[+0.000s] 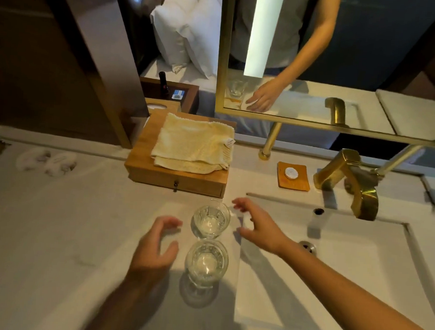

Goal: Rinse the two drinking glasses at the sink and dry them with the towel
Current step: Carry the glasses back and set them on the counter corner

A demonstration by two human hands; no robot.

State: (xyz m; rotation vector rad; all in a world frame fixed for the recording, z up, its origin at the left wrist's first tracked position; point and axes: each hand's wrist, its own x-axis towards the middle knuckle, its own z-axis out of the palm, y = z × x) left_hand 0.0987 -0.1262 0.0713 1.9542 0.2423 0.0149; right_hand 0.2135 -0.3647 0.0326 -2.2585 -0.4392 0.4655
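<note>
While hands (154,247) flank glasses (210,223), sink (407,275) adjacent.

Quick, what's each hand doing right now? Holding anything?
Left hand: open, fingers curled, empty, beside the two glasses.
Right hand: open, empty, next to the far glass without gripping it.

Towel (194,144) on box (175,179), behind glasses (208,242).

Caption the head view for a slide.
Both open hands, left hand and right hand, flank two drinking glasses beside the sink.
</note>
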